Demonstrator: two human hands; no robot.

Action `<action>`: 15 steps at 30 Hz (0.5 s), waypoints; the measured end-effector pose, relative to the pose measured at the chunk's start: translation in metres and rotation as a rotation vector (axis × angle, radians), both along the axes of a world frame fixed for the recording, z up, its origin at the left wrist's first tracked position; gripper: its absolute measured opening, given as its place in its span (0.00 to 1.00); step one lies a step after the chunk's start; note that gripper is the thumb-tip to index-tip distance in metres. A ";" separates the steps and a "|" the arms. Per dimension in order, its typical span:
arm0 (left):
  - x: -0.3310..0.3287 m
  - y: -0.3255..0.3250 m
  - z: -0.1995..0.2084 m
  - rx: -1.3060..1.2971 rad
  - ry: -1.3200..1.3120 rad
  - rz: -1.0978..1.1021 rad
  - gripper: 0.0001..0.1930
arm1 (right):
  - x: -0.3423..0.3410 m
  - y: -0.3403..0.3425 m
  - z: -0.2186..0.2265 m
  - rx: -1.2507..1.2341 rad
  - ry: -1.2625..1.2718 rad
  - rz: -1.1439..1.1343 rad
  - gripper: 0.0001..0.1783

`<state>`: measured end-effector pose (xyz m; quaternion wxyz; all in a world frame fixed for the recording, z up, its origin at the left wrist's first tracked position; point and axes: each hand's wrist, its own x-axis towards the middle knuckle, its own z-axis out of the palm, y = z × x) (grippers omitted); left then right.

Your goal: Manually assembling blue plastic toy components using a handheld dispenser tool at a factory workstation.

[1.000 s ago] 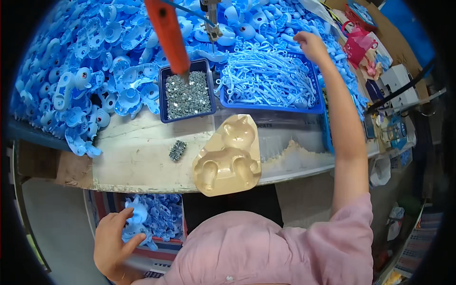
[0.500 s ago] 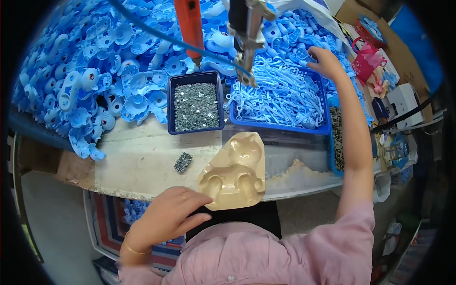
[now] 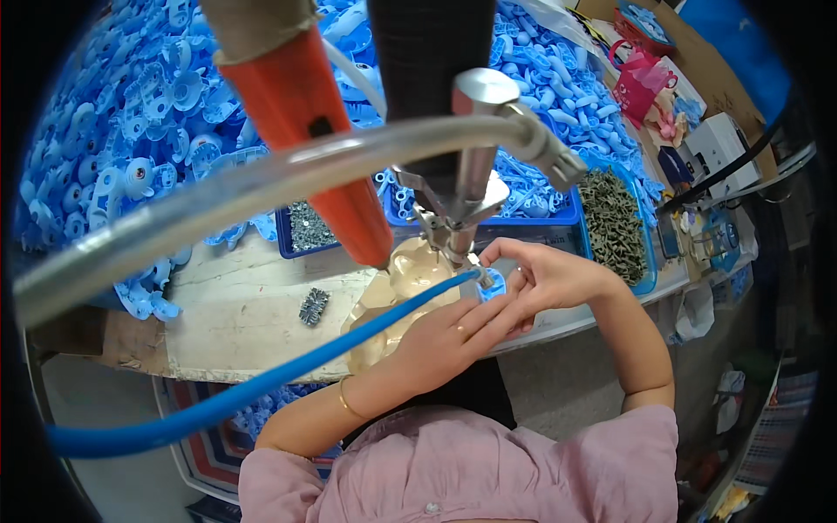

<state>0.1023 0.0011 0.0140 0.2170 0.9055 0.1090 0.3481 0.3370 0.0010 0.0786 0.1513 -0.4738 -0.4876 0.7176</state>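
Both my hands meet over the front edge of the table around a small blue plastic part (image 3: 493, 285). My right hand (image 3: 554, 283) curls its thumb and fingers about the part. From the left, my left hand (image 3: 440, 338) presses its fingers together against the part and the right fingers. Much of the part is hidden by the fingers. Behind and left of the hands lies a cream moulded holder (image 3: 417, 266) with rounded hollows, partly covered by my left hand and a blue hose (image 3: 288, 381). A metal tool head (image 3: 458, 213) hangs just above the part.
An orange hanging driver (image 3: 301, 131) and a clear hose (image 3: 253, 179) cross the view. A clump of small screws (image 3: 314, 307) lies at left. Beyond stand bins of metal bits (image 3: 309, 228), blue pieces (image 3: 532, 196) and dark screws (image 3: 615, 222). Blue toy shells (image 3: 109, 187) pile up behind.
My right hand has come back from the blue pieces with a blue plastic part. My left hand has moved right to meet it. The view has shifted, and the hanging tools look much larger.
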 end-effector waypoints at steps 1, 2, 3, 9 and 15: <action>-0.006 0.002 0.000 0.014 -0.005 0.010 0.27 | 0.003 0.004 0.003 0.001 0.002 0.002 0.42; -0.014 0.004 0.000 0.014 -0.002 0.018 0.27 | 0.010 0.015 0.009 0.067 0.054 0.064 0.38; -0.024 0.006 -0.001 -0.027 -0.006 0.030 0.25 | 0.019 0.029 0.013 0.132 0.106 0.132 0.35; -0.059 0.008 0.012 -0.065 -0.095 0.159 0.24 | 0.162 0.191 -0.040 1.223 -1.180 -0.579 0.15; -0.096 -0.002 0.016 -0.111 -0.055 0.360 0.24 | 0.208 0.269 -0.071 1.426 -1.618 -0.305 0.18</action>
